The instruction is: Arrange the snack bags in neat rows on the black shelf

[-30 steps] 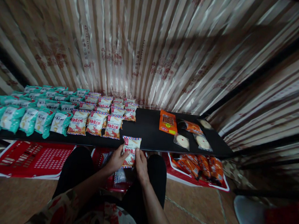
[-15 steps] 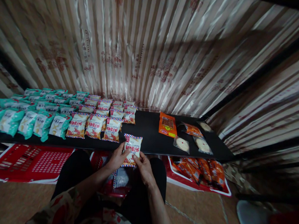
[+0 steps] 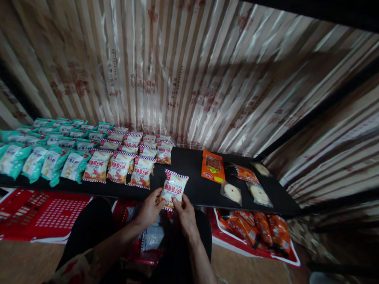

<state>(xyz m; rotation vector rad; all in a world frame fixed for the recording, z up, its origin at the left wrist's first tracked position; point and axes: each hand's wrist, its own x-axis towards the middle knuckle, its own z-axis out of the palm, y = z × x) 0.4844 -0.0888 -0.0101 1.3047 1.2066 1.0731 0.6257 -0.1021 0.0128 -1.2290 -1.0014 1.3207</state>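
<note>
Both of my hands grip one white snack bag (image 3: 174, 186) with red lettering and striped ends, held at the front edge of the black shelf (image 3: 188, 167). My left hand (image 3: 151, 208) pinches its lower left side. On its lower right, my right hand (image 3: 185, 212) has the thumb pressed on the front. Left of it, several matching snack bags (image 3: 142, 172) stand in rows. Further left are rows of teal snack bags (image 3: 74, 166).
On the shelf's right lie an orange packet (image 3: 213, 165), a second orange packet (image 3: 245, 173) and round pale items in clear wrap (image 3: 231, 192). Below stand a red basket of orange packets (image 3: 256, 232) and another red basket (image 3: 37, 216). A striped curtain (image 3: 181, 73) hangs behind.
The held snack bag has shifted slightly right and tilted, with both hands still on it. The whole view has moved so that the shelf sits a little lower.
</note>
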